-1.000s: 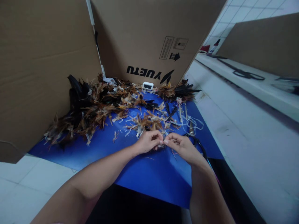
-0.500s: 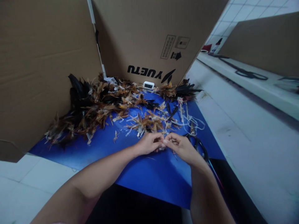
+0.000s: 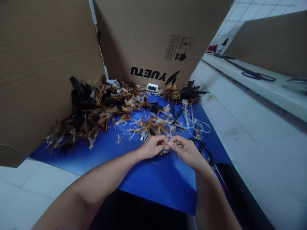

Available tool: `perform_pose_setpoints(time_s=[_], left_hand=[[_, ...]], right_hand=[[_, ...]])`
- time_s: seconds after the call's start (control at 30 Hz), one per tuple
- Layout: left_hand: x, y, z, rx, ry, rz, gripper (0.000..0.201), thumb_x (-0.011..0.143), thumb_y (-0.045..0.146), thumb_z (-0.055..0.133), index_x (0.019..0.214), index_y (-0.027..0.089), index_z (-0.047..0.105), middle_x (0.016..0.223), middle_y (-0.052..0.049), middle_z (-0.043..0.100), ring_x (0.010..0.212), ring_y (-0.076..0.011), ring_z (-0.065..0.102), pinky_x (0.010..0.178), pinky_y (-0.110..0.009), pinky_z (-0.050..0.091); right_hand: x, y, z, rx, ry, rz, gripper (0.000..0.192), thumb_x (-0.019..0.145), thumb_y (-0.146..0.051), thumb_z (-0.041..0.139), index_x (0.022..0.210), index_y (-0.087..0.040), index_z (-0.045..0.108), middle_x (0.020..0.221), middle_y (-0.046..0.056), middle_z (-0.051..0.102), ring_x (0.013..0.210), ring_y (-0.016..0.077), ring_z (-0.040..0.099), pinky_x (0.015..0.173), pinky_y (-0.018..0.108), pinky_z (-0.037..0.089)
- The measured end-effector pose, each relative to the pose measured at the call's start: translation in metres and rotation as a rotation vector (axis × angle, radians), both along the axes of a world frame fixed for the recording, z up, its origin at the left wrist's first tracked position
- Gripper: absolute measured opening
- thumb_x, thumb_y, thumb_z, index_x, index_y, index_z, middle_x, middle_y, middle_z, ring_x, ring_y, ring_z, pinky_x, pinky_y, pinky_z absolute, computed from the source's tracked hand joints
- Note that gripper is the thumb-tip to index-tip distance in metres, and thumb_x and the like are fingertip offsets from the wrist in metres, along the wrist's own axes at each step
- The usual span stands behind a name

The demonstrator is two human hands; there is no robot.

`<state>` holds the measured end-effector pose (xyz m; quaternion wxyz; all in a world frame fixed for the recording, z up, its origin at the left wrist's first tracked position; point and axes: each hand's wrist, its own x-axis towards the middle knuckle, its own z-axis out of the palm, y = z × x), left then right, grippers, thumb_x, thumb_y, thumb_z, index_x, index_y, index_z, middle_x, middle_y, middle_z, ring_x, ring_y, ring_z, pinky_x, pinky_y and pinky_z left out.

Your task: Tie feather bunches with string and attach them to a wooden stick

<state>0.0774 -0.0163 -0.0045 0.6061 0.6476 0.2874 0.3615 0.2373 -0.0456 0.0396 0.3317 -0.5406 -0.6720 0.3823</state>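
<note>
My left hand (image 3: 153, 146) and my right hand (image 3: 185, 149) meet fingertip to fingertip over a blue sheet (image 3: 148, 172), pinching a small bundle of feathers (image 3: 166, 150) between them; most of the bundle is hidden by the fingers. Just beyond my hands lies a loose clump of brown and white feathers (image 3: 151, 126). A big heap of brown and black feathers (image 3: 96, 108) fills the far left of the sheet. White cord (image 3: 199, 126) lies in loops beside my right hand.
Cardboard walls (image 3: 43, 64) stand at the left and back, one printed with black letters. A small white device (image 3: 152, 87) sits at the back wall's foot. Black scissors (image 3: 206, 151) lie right of my right hand. White tiled surface (image 3: 251, 134) stretches right; another cardboard panel (image 3: 271, 44) stands far right.
Nothing has visibly moved apart from slight finger movement at the pinched bundle.
</note>
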Motion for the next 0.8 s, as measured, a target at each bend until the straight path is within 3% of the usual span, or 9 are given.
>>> perform_pose_setpoints(time_s=[0.17, 0.4, 0.57, 0.7, 0.8], left_hand=[[0.0003, 0.0005, 0.0008, -0.016, 0.000, -0.007, 0.015, 0.074, 0.027, 0.057, 0.071, 0.015, 0.049, 0.056, 0.004, 0.052, 0.044, -0.0058, 0.048, 0.044, -0.018, 0.039], [-0.0007, 0.0035, 0.0048, -0.138, -0.107, 0.018, 0.025, 0.070, 0.034, 0.063, 0.074, 0.014, 0.048, 0.057, 0.003, 0.053, 0.042, -0.0047, 0.047, 0.042, -0.017, 0.037], [-0.0013, 0.0053, 0.0075, -0.213, -0.186, 0.060, 0.031, 0.067, 0.036, 0.067, 0.075, 0.013, 0.049, 0.059, 0.002, 0.056, 0.041, -0.0040, 0.047, 0.041, -0.016, 0.037], [-0.0008, 0.0056, 0.0072, -0.234, -0.253, 0.064, 0.033, 0.066, 0.037, 0.069, 0.075, 0.013, 0.048, 0.059, 0.003, 0.056, 0.041, -0.0036, 0.046, 0.042, -0.017, 0.037], [-0.0005, 0.0059, 0.0076, -0.232, -0.288, 0.071, 0.035, 0.065, 0.038, 0.070, 0.075, 0.013, 0.048, 0.059, 0.003, 0.056, 0.040, -0.0035, 0.046, 0.042, -0.017, 0.037]], right_hand=[[0.0024, 0.0005, 0.0001, 0.033, 0.015, -0.067, 0.025, 0.078, -0.042, 0.055, 0.070, -0.019, 0.052, 0.056, -0.004, 0.046, 0.049, 0.0098, 0.041, 0.046, 0.023, 0.034], [0.0059, 0.0025, -0.0039, 0.067, 0.058, -0.149, 0.023, 0.079, -0.042, 0.054, 0.074, -0.020, 0.053, 0.059, -0.002, 0.048, 0.054, 0.0120, 0.046, 0.051, 0.024, 0.039], [0.0072, 0.0046, -0.0034, 0.177, 0.002, -0.228, 0.018, 0.080, -0.038, 0.053, 0.082, -0.020, 0.056, 0.068, 0.001, 0.056, 0.062, 0.0147, 0.052, 0.059, 0.027, 0.043], [0.0048, 0.0035, 0.0014, 0.365, -0.080, -0.202, 0.011, 0.080, -0.030, 0.054, 0.084, -0.021, 0.059, 0.085, 0.004, 0.060, 0.079, 0.0187, 0.055, 0.073, 0.032, 0.043], [0.0028, 0.0009, 0.0042, 0.433, -0.063, -0.124, 0.004, 0.079, -0.025, 0.057, 0.077, -0.022, 0.058, 0.084, 0.004, 0.059, 0.085, 0.0191, 0.054, 0.078, 0.033, 0.042]])
